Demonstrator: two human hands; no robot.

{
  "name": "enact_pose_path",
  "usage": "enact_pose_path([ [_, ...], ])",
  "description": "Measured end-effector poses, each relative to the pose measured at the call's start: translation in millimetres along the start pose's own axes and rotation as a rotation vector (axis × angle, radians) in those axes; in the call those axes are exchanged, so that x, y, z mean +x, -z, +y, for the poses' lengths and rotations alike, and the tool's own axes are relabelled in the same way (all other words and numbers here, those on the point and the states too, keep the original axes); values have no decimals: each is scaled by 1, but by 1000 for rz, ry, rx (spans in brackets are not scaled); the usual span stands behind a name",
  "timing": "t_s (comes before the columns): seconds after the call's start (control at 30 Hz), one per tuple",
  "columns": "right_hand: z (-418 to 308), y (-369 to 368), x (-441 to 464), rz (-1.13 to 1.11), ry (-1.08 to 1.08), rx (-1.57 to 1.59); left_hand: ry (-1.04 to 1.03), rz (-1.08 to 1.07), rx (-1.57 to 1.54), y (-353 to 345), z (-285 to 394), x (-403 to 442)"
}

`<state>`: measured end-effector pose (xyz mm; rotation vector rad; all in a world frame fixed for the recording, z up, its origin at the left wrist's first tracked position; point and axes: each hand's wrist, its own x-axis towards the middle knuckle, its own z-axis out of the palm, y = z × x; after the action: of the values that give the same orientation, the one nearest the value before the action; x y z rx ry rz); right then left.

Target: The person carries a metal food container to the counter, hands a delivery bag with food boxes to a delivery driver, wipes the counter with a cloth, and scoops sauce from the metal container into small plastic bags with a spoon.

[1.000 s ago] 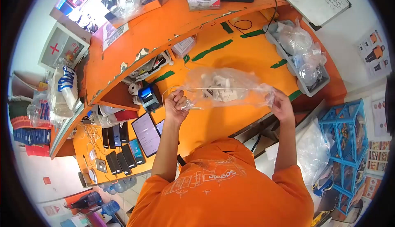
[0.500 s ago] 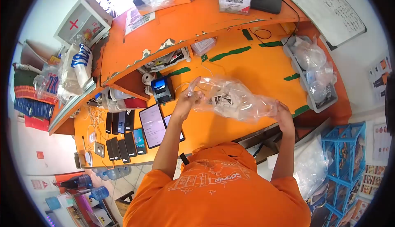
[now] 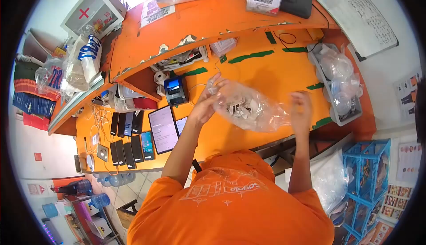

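A clear plastic bag [image 3: 269,120] hangs stretched sideways above the orange desk, with crumpled white paper slips [image 3: 239,108] bearing dark print inside it. My left hand [image 3: 205,105] is closed around the bag's left end. Just past the bag's right end is my right hand [image 3: 301,106], raised and slightly blurred, its fingers loosely apart and off the plastic. Behind my left hand stands a small black receipt printer [image 3: 176,92] with a blue top.
A tablet [image 3: 163,130] and several phones [image 3: 128,152] lie on the desk [image 3: 208,143] at left. A grey bin [image 3: 330,95] of plastic-wrapped cups or lids stands at right. An orange raised shelf [image 3: 199,23] spans the back; blue crates [image 3: 366,169] are at lower right.
My right hand has let go of the bag's right end and lifted slightly. The bag now sags on that side, while my left hand keeps its hold. The whole view has shifted a little.
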<state>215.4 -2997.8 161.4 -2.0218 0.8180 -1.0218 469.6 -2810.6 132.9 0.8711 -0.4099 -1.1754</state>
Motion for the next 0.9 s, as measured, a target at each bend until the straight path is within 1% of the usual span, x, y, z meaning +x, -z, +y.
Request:
enact_pose_path([
  [0.03, -19, -14, -1, -337, -194, 377, -7, -4, 9, -10, -7, 3],
  [0.1, -11, -74, -15, -674, 8, 286, -52, -25, 45, -28, -9, 17],
  [0.13, 1, -95, -20, -655, 102, -103, -84, -29, 58, -33, -11, 20],
  [0.17, 12, -117, -24, -613, 203, -491, -60, -13, 91, -34, -16, 19],
  [0.2, 34, -137, -20, -744, 158, -561, -44, 9, 122, -31, -14, 17],
  [0.23, 48, -150, -11, -870, 113, -637, -98, 18, 128, -26, -7, 12],
  [0.3, 34, -148, 1, -992, 2, -650, -78, -3, 30, -17, 2, 7],
  [0.33, 56, -157, -2, -984, 31, -664, -108, -7, 27, -14, 9, 5],
  [0.37, 99, -173, -8, -910, 71, -607, -122, 4, -49, -10, 16, -1],
  [0.4, 96, -174, -1, -838, 106, -551, -130, 12, -130, -9, 23, -4],
  [0.43, 95, -171, 7, -840, 112, -568, -139, 7, -144, -8, 29, -4],
  [0.47, 96, -166, 13, -939, -32, -630, -130, 85, -123, -6, 35, -4],
  [0.5, 82, -158, 21, -1037, -184, -689, -115, 165, -102, -3, 39, -3],
  [0.53, 79, -156, 24, -1045, -190, -701, -139, 184, -49, 4, 41, 2],
  [0.57, 78, -154, 26, -1024, -128, -602, -131, 188, -65, 12, 43, 7],
  [0.6, 77, -149, 24, -1009, -78, -502, -157, 200, 17, 18, 45, 10],
  [0.67, -18, -117, 34, -1110, 116, -844, -200, 223, 165, 28, 45, 12],
  [0.73, -50, -94, 42, -1150, 195, -746, -255, 252, 278, 41, 49, 15],
  [0.77, -49, -83, 48, -1133, 283, -659, -295, 269, 332, 53, 55, 20],
  [0.8, -48, -71, 58, -1107, 378, -573, -236, 288, 156, 74, 58, 25],
  [0.83, -60, -65, 72, -1041, 333, -545, -186, 309, -19, 92, 59, 31],
  [0.87, -68, -62, 85, -976, 288, -517, -232, 359, -156, 89, 68, 30],
  [0.9, -63, -65, 99, -987, 284, -518, -227, 368, -163, 92, 68, 30],
])
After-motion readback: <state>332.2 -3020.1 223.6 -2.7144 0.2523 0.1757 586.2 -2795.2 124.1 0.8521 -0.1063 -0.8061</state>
